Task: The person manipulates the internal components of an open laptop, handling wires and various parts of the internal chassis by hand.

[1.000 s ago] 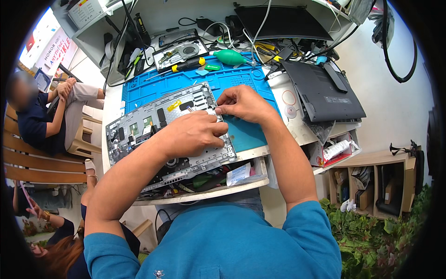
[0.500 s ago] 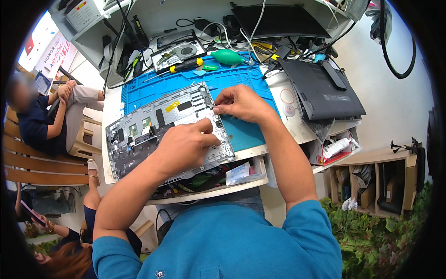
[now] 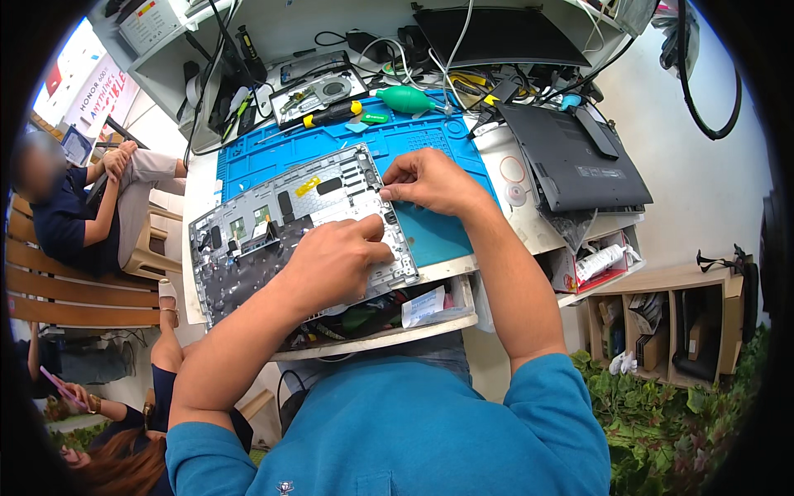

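Shifted slightly rightward: left hand [image 3: 335,264] pressing flat, fingers curled, on thin, fragile laptop shell [image 3: 289,223] atop blue mat [image 3: 438,231]; right hand [image 3: 430,182] pinching its far-right edge. Best gripped by edges.

A small electronics repair stall: a blue repair mat [image 3: 273,161] covers the workbench [image 3: 529,223], an opened laptop chassis [image 3: 289,219] lies on it, a dark laptop shell [image 3: 571,161] near the right edge, screwdrivers [image 3: 331,113], cables and a green air blower [image 3: 407,99] along the back edge
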Action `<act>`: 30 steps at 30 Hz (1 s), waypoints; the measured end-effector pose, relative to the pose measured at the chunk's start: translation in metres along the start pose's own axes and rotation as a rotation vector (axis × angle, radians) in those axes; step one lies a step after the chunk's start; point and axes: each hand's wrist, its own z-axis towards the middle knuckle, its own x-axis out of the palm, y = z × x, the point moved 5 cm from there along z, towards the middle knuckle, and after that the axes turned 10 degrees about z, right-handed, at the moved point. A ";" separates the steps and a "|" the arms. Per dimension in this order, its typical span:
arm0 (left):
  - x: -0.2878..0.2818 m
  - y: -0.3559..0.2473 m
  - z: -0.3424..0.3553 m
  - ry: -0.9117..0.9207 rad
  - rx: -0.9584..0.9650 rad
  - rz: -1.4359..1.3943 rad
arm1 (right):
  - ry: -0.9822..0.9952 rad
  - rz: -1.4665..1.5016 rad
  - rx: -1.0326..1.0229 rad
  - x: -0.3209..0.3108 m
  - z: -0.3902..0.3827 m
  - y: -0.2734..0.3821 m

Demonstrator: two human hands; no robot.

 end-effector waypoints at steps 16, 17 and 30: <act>0.002 0.025 0.024 -0.046 0.452 0.006 | 0.000 0.011 -0.003 -0.001 0.000 0.000; 0.003 0.025 0.023 -0.028 0.413 -0.018 | -0.005 0.013 -0.001 -0.001 0.001 0.000; 0.002 0.025 0.026 0.008 0.385 -0.025 | -0.016 0.023 -0.002 -0.001 0.001 0.000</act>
